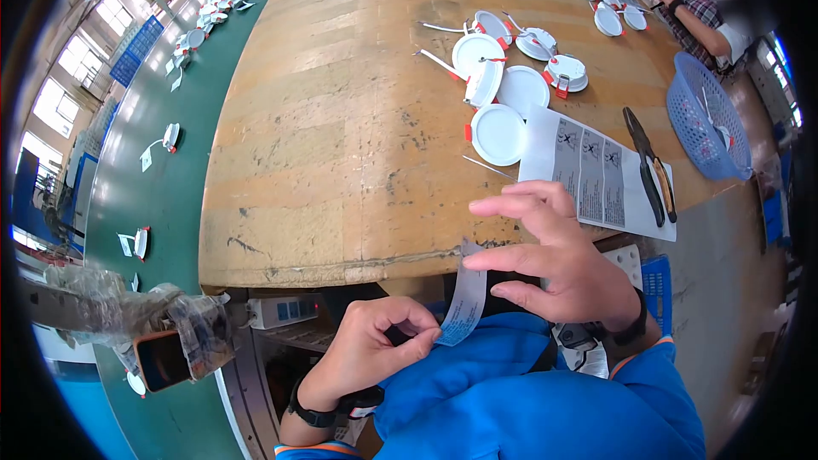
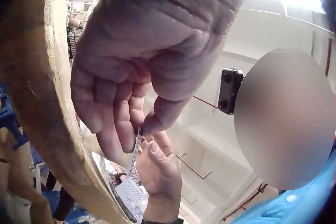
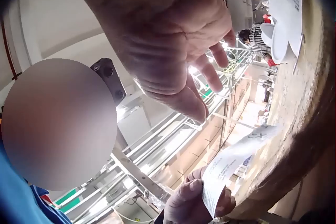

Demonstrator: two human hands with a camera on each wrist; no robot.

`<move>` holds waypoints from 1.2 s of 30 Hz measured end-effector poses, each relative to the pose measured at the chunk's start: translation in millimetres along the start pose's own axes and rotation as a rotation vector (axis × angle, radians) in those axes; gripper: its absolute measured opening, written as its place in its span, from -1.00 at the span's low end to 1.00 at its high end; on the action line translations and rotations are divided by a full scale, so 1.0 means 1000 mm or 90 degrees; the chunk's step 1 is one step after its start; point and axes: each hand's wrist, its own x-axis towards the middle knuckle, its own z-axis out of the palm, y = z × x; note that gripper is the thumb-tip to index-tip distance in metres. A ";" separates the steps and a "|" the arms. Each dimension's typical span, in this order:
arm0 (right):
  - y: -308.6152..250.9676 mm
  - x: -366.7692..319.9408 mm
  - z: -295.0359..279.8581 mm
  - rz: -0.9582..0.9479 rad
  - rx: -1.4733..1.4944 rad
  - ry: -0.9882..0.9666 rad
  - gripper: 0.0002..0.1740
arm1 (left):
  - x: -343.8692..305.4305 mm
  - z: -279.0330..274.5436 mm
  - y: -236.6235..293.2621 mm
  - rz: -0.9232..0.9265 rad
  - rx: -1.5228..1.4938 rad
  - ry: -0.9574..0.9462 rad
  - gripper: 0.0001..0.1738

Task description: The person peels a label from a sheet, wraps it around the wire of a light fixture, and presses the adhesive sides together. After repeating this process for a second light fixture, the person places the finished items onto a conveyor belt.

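Observation:
A printed label strip point(image 1: 465, 298) stands up between the two hands at the table's front edge. The left hand point(image 1: 379, 345) pinches its lower end between thumb and fingertips. The right hand point(image 1: 554, 260) is spread, its index fingertip at the strip's upper end in the head view; the right wrist view shows a gap between the right hand point(image 3: 178, 50) and the strip point(image 3: 228, 163). In the left wrist view the strip point(image 2: 135, 153) appears edge-on below the left hand point(image 2: 142, 61). A sheet of printed labels point(image 1: 554, 153) lies beyond the right hand.
Round white lamps point(image 1: 499, 134) with red clips are grouped on the wooden table point(image 1: 315, 136). Black-handled cutters point(image 1: 649, 170) lie on the sheet, near a blue basket point(image 1: 711, 132). A green conveyor point(image 1: 170, 204) with more lamps runs at left. Another person works at the far right.

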 end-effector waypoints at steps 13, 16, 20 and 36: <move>0.006 -0.028 0.039 0.245 0.465 0.152 -0.80 | 0.017 0.037 -0.013 0.183 -0.199 0.212 -0.94; 0.005 -0.029 0.038 0.197 0.462 0.205 -0.88 | 0.021 0.044 -0.013 0.163 -0.275 0.194 -0.93; -0.001 -0.027 0.038 0.113 0.351 0.215 -0.89 | 0.026 0.048 -0.011 0.183 -0.313 0.198 -0.88; -0.009 -0.045 -0.021 -0.083 -0.158 -0.065 -0.88 | 0.153 0.009 0.006 0.208 0.378 0.286 -0.41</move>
